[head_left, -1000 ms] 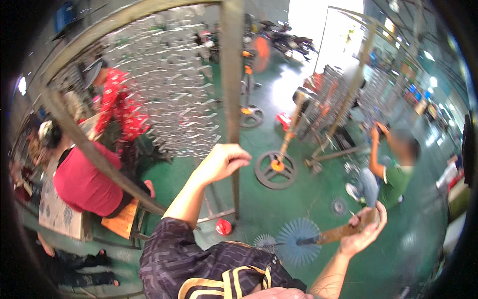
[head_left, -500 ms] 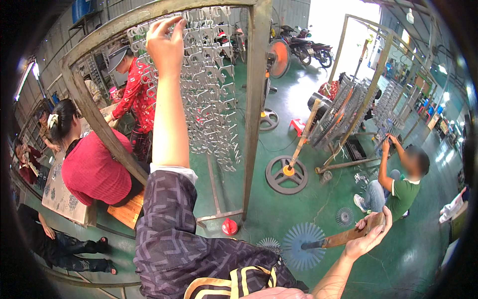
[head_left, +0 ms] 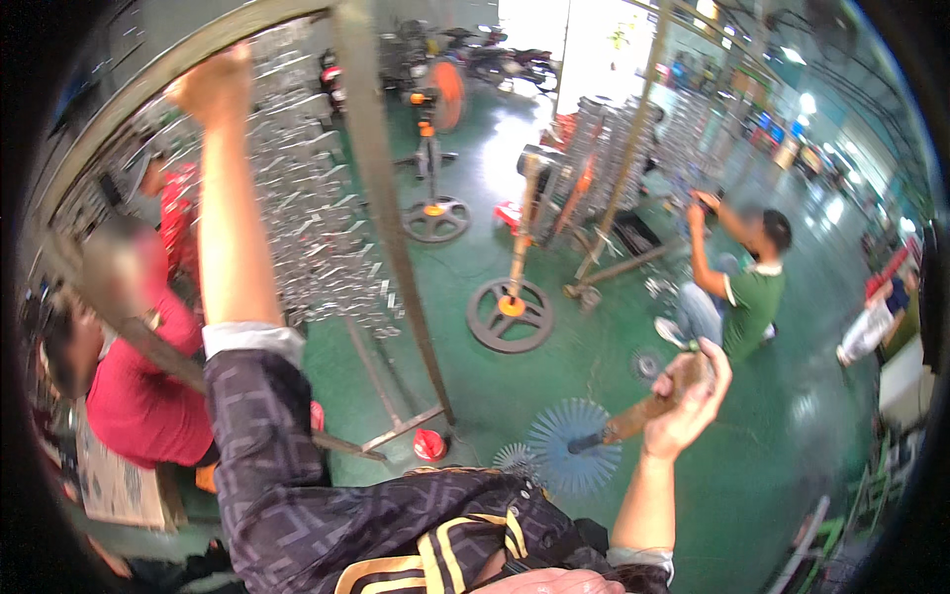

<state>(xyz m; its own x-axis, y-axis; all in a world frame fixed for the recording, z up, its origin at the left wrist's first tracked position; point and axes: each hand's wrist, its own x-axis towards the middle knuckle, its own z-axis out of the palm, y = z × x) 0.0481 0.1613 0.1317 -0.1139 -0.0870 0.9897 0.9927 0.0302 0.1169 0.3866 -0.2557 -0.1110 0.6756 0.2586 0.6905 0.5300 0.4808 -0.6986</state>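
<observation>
- Head view, left hand (head_left: 213, 84): raised to the top bar of a metal frame (head_left: 386, 188), beside the hanging metal pieces (head_left: 317, 188); blurred, so whether it grasps anything cannot be told.
- Right hand (head_left: 688, 401): clasped round the upper end of a brown bar (head_left: 631, 422).
- Brown bar: one, tilted, its dark lower tip over the centre of a blue-grey slatted disc (head_left: 554, 428); whether joined, cannot tell.
- Smaller pale disc (head_left: 511, 456): just left of the slatted one.
- Red object (head_left: 429, 445): on the green floor (head_left: 584, 342), near the frame's foot.
- Black wheel-shaped base (head_left: 482, 319): on the floor, right of the frame.
- Person in green (head_left: 752, 309): low down at right, arms raised.
</observation>
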